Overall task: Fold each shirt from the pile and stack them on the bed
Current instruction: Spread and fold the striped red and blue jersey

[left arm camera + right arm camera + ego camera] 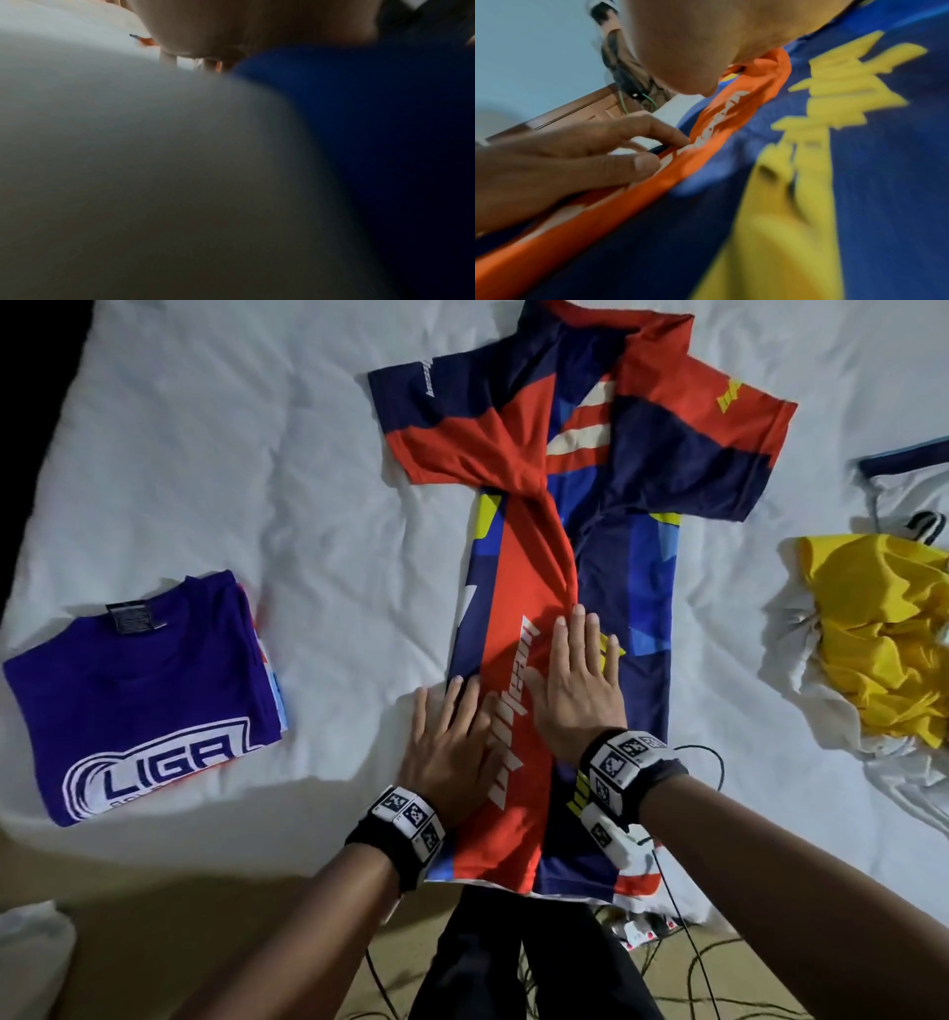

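A red, navy and yellow jersey (631, 469) lies spread on the white bed (257, 454), its left side folded over toward the middle. Both hands lie flat on its lower half. My left hand (452, 737) presses the folded left edge with straight fingers. My right hand (580, 680) presses the orange panel beside the centre crease. In the right wrist view the right palm (693, 40) rests on the jersey (859, 182), and the left hand (577, 158) touches the orange fold. The left wrist view is blurred, showing the palm (257, 26), the sheet (102, 142) and blue fabric (385, 121).
A folded purple shirt (138, 701) with white lettering lies on the bed at left. A loose pile of yellow and white shirts (883, 649) sits at the right edge. Black cables (693, 968) trail on the floor by my legs (513, 958).
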The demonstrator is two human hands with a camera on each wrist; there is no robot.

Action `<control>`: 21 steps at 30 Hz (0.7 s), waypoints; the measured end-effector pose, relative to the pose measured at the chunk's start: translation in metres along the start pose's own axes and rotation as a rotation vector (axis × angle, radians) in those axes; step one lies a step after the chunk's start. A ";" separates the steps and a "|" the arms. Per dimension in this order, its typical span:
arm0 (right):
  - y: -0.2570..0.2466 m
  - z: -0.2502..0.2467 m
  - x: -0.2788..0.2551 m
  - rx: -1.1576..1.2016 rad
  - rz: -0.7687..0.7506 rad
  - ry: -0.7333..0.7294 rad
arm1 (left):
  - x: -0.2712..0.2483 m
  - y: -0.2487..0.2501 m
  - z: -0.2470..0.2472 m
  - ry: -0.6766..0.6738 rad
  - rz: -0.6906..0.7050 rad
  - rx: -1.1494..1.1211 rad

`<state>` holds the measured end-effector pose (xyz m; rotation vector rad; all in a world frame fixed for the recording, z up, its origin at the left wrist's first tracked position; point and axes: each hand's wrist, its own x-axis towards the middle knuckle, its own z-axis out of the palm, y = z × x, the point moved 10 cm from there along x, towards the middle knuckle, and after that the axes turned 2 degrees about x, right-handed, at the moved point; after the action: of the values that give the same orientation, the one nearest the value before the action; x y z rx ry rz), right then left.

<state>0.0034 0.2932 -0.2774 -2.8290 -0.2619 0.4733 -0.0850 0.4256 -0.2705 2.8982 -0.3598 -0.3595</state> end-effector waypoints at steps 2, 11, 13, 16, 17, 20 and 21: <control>-0.022 -0.017 0.014 -0.011 -0.137 0.030 | 0.013 -0.001 -0.018 0.040 -0.031 0.017; -0.024 -0.016 0.108 -0.235 -0.304 -0.055 | 0.127 -0.030 -0.024 0.052 0.012 0.072; -0.012 -0.015 0.112 -0.211 -0.270 -0.071 | 0.135 -0.042 -0.018 0.046 0.015 0.084; -0.002 -0.022 0.107 -0.151 -0.240 -0.057 | 0.137 -0.053 -0.021 0.029 -0.021 0.120; -0.002 -0.027 0.104 -0.094 -0.249 -0.043 | 0.139 -0.052 -0.025 0.030 -0.026 0.128; 0.005 -0.060 0.098 0.148 -0.288 0.118 | 0.154 -0.039 -0.055 0.114 -0.009 0.131; 0.013 -0.074 0.098 0.199 -0.283 0.208 | 0.163 -0.033 -0.069 0.172 0.006 0.123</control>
<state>0.1213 0.2857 -0.2419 -2.5661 -0.5310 0.1343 0.0937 0.4253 -0.2467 3.0180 -0.3738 -0.0889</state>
